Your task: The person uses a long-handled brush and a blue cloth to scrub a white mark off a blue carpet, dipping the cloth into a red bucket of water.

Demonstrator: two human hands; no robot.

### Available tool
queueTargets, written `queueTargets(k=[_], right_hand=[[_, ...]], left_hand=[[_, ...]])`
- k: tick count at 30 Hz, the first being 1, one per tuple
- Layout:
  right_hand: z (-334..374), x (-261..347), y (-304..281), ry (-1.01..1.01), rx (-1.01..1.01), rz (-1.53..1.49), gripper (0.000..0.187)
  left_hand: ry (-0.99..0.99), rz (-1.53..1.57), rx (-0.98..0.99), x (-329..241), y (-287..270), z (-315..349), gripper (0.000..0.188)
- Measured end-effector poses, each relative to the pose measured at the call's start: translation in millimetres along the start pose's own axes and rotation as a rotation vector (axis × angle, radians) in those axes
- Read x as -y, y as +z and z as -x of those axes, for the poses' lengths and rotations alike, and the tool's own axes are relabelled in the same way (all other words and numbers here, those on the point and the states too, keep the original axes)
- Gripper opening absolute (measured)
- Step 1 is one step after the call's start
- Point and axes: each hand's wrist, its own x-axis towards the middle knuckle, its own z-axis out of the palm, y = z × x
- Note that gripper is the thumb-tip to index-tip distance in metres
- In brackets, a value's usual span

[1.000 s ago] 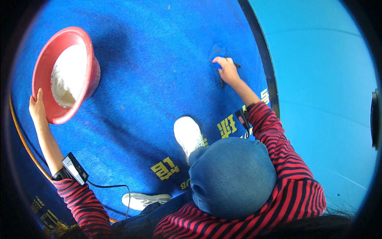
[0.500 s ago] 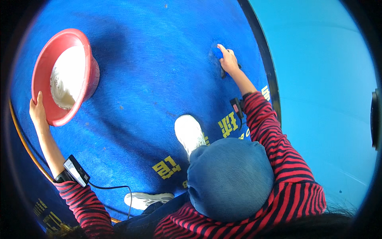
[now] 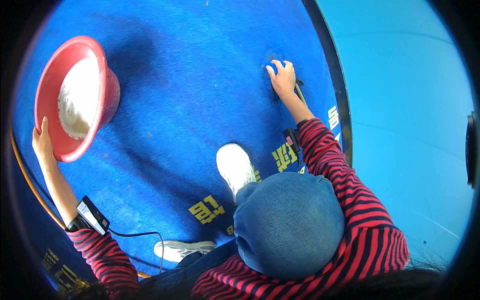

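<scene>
- Basin (image 3: pixel 75 97), red, tilted on the blue mat (image 3: pixel 190 100): left hand (image 3: pixel 42 145) grips its near rim, likely to keep the white foam inside.
- Right hand (image 3: pixel 283 77), farther out, closed over a brush (image 3: pixel 280 67), pressing it on the mat.

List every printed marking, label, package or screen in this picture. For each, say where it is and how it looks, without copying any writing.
Yellow printed characters: on the blue mat, beside the white shoe; blocky.
More yellow characters: on the mat near the right sleeve.
Faint yellow print: lower left mat edge.
Small black device: strapped at the left wrist, rectangular, pale face, too small to tell whether it is a screen.
No packages.
</scene>
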Motion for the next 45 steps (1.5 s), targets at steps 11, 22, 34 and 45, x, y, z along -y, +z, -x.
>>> queueTargets(k=[11,22,34,45], right_hand=[[-80,6,27,0.248,-0.007,0.186,0.028],[6,14,-11,-0.030,0.113,0.092,0.028],[-60,15,5,0.224,0.070,0.188,0.031],[-91,7,28,0.332,0.040,0.235,0.033]], left_hand=[[-0.084,-0.038,0.040,8,-12,-2,0.045],[-0.064,-0.038,0.060,12,-17,-6,0.048],[-0.007,0.037,0.025,9,-10,1,0.045],[-0.075,-0.005,0.043,8,-18,2,0.047]])
